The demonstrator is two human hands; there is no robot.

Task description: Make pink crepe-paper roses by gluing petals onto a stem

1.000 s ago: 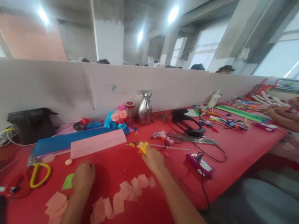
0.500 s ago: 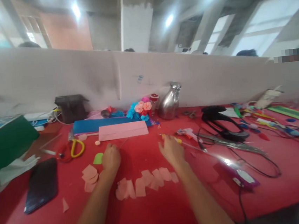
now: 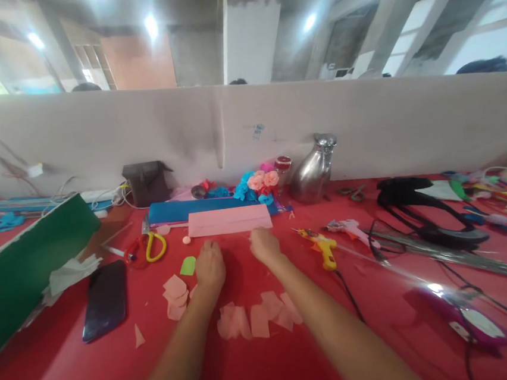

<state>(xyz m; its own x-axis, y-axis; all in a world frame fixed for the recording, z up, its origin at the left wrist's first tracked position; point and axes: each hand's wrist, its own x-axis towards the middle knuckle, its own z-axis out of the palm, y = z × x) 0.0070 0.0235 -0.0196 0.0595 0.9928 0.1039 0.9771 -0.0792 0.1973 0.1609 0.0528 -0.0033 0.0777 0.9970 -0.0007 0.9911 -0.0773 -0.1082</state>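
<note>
My left hand (image 3: 210, 267) is closed in a pinch, low over the table beside a green rounded paper piece (image 3: 188, 266). A thin wire showed at its fingertips a moment ago; now it is barely visible. My right hand (image 3: 265, 245) is also closed, just below the folded pink paper (image 3: 229, 221), its fingertips turned toward my left hand. What it pinches is too small to make out. Pink paper petals (image 3: 259, 321) lie in a row between my forearms, and more petals (image 3: 175, 294) are piled left of my left wrist. A yellow glue gun (image 3: 324, 247) rests to the right.
Yellow-handled scissors (image 3: 155, 246), a dark phone (image 3: 105, 300) and a green board (image 3: 41, 270) are on the left. Paper flowers (image 3: 264, 182) and a metal jug (image 3: 314, 169) stand at the back. Rightward lie a pink glue gun (image 3: 351, 228), wires (image 3: 448, 253) and a purple power strip (image 3: 472, 321).
My right hand has moved left, away from the yellow glue gun, which now lies uncovered on the table. My left hand stays near the green piece. The view has turned left.
</note>
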